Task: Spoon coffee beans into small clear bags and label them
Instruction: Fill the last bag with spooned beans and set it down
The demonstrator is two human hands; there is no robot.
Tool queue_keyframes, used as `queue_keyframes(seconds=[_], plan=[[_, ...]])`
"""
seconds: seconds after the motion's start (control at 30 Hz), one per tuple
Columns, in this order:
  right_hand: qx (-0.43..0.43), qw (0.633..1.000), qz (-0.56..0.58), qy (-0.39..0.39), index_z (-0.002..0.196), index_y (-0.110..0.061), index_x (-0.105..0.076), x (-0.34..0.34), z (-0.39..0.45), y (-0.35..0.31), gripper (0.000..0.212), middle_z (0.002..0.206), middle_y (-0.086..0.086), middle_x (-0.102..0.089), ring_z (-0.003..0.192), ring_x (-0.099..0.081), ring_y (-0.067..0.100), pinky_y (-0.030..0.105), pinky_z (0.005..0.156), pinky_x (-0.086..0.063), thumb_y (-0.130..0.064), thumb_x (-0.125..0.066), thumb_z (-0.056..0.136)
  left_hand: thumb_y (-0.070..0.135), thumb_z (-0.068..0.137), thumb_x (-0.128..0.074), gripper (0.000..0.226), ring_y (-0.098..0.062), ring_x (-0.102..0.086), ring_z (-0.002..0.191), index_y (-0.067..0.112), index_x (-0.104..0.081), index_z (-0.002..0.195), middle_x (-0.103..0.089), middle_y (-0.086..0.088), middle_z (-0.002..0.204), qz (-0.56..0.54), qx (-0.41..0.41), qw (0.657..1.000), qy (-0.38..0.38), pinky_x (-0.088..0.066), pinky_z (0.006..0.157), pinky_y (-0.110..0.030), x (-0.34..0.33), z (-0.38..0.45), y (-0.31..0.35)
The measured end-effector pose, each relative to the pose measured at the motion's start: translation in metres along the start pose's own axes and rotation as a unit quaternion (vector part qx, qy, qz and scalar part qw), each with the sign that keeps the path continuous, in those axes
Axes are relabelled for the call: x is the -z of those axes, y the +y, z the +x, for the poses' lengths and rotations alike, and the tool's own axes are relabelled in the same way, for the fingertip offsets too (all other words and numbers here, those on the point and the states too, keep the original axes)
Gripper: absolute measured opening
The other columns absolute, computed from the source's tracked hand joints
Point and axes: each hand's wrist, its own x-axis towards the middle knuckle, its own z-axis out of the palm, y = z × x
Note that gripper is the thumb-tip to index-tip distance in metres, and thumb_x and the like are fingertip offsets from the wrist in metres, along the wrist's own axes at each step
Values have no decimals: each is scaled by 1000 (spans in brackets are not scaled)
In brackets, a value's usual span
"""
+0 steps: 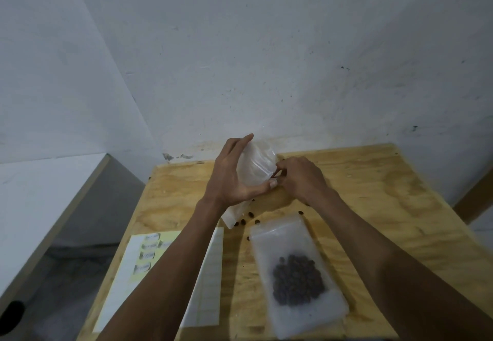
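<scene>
- Head view: your left hand (229, 177) is your grip on the empty clear bag (254, 167), thumb beneath, fingers spread along its far side, holding it raised over the worktop (373, 193).
- Your right hand (300, 177) curls its fingertips to pinch that bag's right edge.
- Loose coffee beans (250, 216) lie scattered just under the bag's lower end.
- Nearer you, a filled bag (296, 274) lies flat, dark beans clustered inside.
- Left of it rests a label sheet (149, 252) on white paper (210, 274).
</scene>
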Motion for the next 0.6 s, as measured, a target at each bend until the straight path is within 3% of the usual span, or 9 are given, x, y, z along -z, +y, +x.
queue_keyframes(seconds=[0.13, 0.27, 0.33, 0.43, 0.6], plan=[[-23, 999, 18, -30, 108, -36, -77, 1, 4, 0, 19, 114, -1, -72, 97, -66, 23, 30, 69, -48, -30, -66, 93, 70, 64, -80, 109, -15, -55, 115, 3, -51, 145, -57, -8, 129, 5, -8, 1000, -2, -41, 99, -13, -2, 1, 2], [-34, 997, 59, -31, 92, -39, -76, -4, 3, -1, 19, 114, -3, -71, 94, -67, 20, 30, 64, -49, -25, -64, 93, 67, 63, -83, 109, -15, -54, 116, 3, -50, 145, -56, -9, 129, 8, 0, 1000, 7, -40, 99, -12, -3, 0, -2], [-43, 993, 107, -39, 82, -40, -74, -5, 3, 0, 23, 113, -5, -72, 92, -67, 16, 32, 68, -55, -23, -63, 92, 66, 63, -83, 109, -15, -54, 117, 3, -50, 145, -56, -9, 130, 8, 4, 1000, 12, -39, 99, -12, -4, -2, -6], [-46, 984, 168, -45, 82, -36, -79, -4, 2, 2, 23, 112, -7, -74, 97, -68, 15, 37, 82, -59, -21, -63, 90, 67, 64, -83, 108, -17, -55, 117, 3, -50, 145, -56, -9, 130, 7, 9, 1000, 15, -42, 99, -16, -4, -3, -10], [-74, 982, 171, 7, 84, -35, -81, -4, 2, 4, 21, 112, -9, -76, 100, -69, 14, 32, 80, -57, -26, -63, 88, 72, 64, -79, 108, -12, -55, 116, 6, -51, 145, -57, -4, 129, -1, 37, 999, -10, -46, 97, -20, 0, -5, -12]])
